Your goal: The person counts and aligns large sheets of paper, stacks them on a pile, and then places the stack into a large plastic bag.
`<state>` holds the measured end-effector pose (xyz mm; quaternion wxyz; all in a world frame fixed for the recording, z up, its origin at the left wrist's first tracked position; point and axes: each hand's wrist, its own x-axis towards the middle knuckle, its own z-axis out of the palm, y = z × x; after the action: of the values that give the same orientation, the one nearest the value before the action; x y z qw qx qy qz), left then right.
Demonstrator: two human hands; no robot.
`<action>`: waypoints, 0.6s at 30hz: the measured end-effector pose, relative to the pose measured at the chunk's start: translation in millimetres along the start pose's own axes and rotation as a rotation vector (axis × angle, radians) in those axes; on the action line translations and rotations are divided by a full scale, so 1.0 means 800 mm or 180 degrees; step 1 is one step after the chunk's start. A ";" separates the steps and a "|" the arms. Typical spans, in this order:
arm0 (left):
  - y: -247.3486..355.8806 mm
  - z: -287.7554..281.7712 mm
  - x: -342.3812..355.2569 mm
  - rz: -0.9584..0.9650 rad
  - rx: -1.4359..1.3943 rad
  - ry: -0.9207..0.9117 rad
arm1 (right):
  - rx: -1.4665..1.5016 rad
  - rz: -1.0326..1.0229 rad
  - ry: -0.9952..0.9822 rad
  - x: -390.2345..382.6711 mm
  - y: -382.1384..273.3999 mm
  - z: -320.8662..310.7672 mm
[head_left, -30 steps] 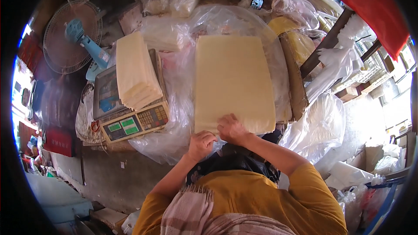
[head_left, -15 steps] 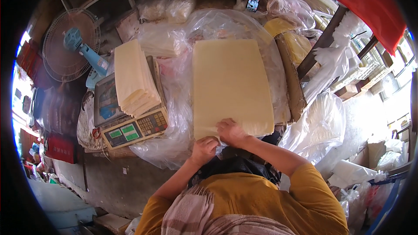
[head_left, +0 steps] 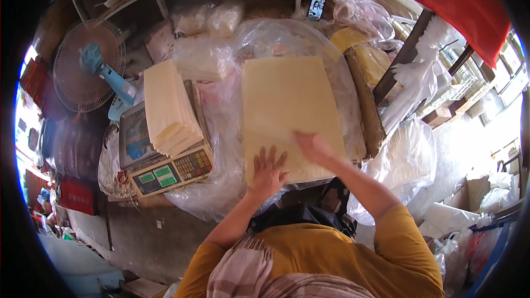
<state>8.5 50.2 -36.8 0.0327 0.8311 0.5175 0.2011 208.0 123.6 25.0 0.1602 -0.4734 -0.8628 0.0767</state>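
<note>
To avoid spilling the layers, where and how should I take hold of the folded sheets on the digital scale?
Probably by both long sides near the middle, coming from above: the folded sheets lie in a long, narrow stack, with layers parting at the near end and tray showing on its left.

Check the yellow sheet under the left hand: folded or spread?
Spread: the yellow sheet lies flat beneath the left hand. Folds underneath: cannot tell.
</note>
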 end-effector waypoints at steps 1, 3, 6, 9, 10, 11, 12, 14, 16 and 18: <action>0.001 -0.005 -0.001 0.0002 -0.0006 -0.0052 | 0.0230 0.0373 0.0326 0.020 -0.008 -0.049; -0.001 -0.003 -0.003 -0.0065 -0.0013 -0.0146 | 0.0412 0.0670 0.0944 0.045 -0.034 -0.142; -0.003 -0.003 -0.006 -0.0144 -0.0077 -0.0260 | -0.0098 0.0210 0.1360 0.043 -0.069 -0.202; -0.004 -0.002 -0.009 -0.0161 -0.0116 -0.0233 | -0.0396 -0.0576 0.1596 0.018 -0.070 -0.168; 0.001 -0.001 -0.006 -0.0107 -0.0127 -0.0195 | -0.0309 -0.0522 0.1481 0.002 -0.045 -0.127; 0.002 0.001 -0.003 -0.0090 -0.0135 -0.0203 | -0.0195 -0.0478 0.1360 -0.013 -0.034 -0.100; -0.002 0.003 -0.003 -0.0272 -0.0345 -0.0185 | -0.0378 -0.0609 0.1156 -0.026 -0.043 -0.090; -0.010 0.010 -0.006 -0.0453 -0.0548 -0.0171 | -0.0554 -0.0737 0.0955 -0.053 -0.054 -0.063; -0.032 0.026 -0.015 -0.0792 -0.1433 -0.0628 | 0.0559 -0.0199 0.0076 -0.076 -0.050 -0.030; -0.060 0.033 -0.023 -0.0503 -0.2231 -0.0678 | 0.0734 -0.0235 -0.0013 -0.091 -0.050 -0.020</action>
<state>-29.4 60.4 -78.7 0.3843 0.7432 0.4735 0.2754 218.5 40.1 36.8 0.2146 -0.4195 -0.8654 0.1703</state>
